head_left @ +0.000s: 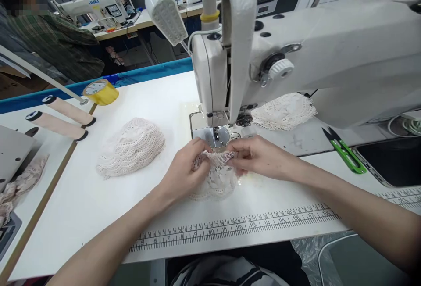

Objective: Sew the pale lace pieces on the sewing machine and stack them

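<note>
A small piece of white lace [215, 180] lies on the white table just in front of the sewing machine's presser foot [216, 133]. My left hand [186, 168] pinches its left edge and my right hand [258, 156] pinches its right edge, with the fingertips almost meeting over the lace. The white sewing machine [329, 53] rises right behind my hands. A pile of the same lace [130, 146] sits to the left of my left hand. Another lace pile [284, 110] rests under the machine arm.
Green thread snips [345, 151] lie to the right. A yellow tape roll [100, 91] and two thread cones [62, 117] stand at the far left. A ruler strip [237, 223] runs along the table's near edge. Another person [49, 36] sits at the back left.
</note>
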`<state>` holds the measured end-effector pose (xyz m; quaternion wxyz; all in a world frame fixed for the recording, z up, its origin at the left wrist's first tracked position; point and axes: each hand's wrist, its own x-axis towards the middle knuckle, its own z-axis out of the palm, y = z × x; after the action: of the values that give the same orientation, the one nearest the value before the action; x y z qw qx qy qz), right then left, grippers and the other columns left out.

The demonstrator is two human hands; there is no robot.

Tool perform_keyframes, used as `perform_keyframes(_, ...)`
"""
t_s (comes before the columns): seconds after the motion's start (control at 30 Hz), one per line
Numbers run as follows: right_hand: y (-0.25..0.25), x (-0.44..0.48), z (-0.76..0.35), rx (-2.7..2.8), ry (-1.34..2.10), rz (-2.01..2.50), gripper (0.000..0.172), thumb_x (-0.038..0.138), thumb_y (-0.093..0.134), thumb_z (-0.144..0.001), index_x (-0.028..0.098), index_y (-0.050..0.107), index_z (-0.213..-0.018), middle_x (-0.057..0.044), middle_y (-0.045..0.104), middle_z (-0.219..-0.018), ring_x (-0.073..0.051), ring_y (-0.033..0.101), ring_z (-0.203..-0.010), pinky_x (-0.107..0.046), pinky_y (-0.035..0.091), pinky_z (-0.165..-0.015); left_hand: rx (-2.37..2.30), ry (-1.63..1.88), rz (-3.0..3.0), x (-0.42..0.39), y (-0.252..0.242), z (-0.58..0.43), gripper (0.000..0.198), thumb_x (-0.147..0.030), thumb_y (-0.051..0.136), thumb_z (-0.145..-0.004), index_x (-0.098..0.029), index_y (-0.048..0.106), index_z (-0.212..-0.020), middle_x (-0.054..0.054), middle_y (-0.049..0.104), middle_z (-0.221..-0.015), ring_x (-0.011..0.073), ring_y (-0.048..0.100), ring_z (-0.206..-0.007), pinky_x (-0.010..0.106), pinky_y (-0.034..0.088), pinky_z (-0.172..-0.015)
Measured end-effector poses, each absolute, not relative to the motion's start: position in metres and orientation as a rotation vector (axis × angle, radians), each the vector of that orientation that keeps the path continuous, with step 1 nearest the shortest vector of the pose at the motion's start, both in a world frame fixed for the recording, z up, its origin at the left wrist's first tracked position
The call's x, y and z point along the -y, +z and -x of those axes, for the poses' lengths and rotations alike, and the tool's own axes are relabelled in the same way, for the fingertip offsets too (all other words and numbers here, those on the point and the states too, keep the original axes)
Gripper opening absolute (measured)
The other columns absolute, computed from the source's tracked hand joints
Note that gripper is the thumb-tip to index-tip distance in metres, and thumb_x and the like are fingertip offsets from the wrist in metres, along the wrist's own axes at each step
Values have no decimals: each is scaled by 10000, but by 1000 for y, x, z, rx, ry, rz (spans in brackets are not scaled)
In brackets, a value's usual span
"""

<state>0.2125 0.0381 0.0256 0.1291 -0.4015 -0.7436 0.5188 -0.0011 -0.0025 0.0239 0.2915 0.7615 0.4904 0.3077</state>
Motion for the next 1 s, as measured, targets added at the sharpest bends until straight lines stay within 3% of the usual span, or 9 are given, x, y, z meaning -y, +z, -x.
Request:
perform_keyframes(0.13, 25, -29, -203, 2197, 1324, 1121, 121, 283, 663, -797, 208, 645, -891, 31, 595, -675, -128, 536, -576, -247, 374, -508, -1309, 767, -1905, 7, 23, -4, 162, -92, 428, -768, -187, 509, -872, -34, 550, -722, 98, 455, -603, 216, 355, -541)
perform_keyframes(0.33, 20, -32, -204, 2129, 1296, 1113, 225, 243, 640, -803, 233, 595, -1024, 78, 490, -589, -126, 487, -560, -276, 408, -588, -1357, 751, -1738, 9, 26, -5, 212, -88, 353, -829, -195, 522, -899, -39, 518, -699, 94, 423, -584, 213, 333, -532)
perform_keyframes(0.47, 20, -34, -204, 2076, 1289, 1145, 230, 266, 644, -801, 214, 589, -1018, 56, 547, -618, -142, 532, -596, -296, 434, -615, -1303, 756, -1783, 8, 28, -3, 70, -198, 536, -840, -200, 521, -909, -43, 554, -739, 94, 466, -609, 213, 358, -551)
perform_keyframes(0.57, 20, -32, -201, 1983, 1312, 1171, 212, 283, 667, -785, 207, 610, -974, 22, 625, -692, -150, 590, -627, -291, 467, -603, -1286, 818, -1899, 8, 21, -4, 149, -221, 641, -802, -193, 496, -790, -62, 526, -665, 76, 432, -554, 197, 331, -520)
perform_keyframes(0.73, 17, -25, -196, 1815, 1312, 1116, 68, 242, 661, -780, 201, 656, -834, 15, 658, -652, -151, 647, -602, -287, 550, -603, -1239, 1046, -2390, 7, 4, -1, 192, -6, 457, -692, -190, 416, -655, -62, 466, -577, 75, 375, -506, 195, 252, -480)
perform_keyframes(0.87, 15, -22, -196, 1818, 1248, 988, 23, 217, 653, -803, 206, 673, -808, -2, 701, -708, -157, 684, -653, -278, 585, -623, -1207, 1155, -2611, 5, -1, 3, 200, -4, 417, -628, -201, 421, -663, -55, 468, -563, 89, 346, -481, 213, 233, -454)
perform_keyframes(1.0, 13, -22, -198, 1941, 1015, 853, 82, 169, 618, -840, 208, 685, -815, -23, 708, -789, -156, 666, -718, -282, 580, -634, -1265, 1163, -2617, 5, 0, 4, 213, -10, 420, -637, -199, 463, -726, -55, 496, -567, 87, 369, -479, 203, 270, -453)
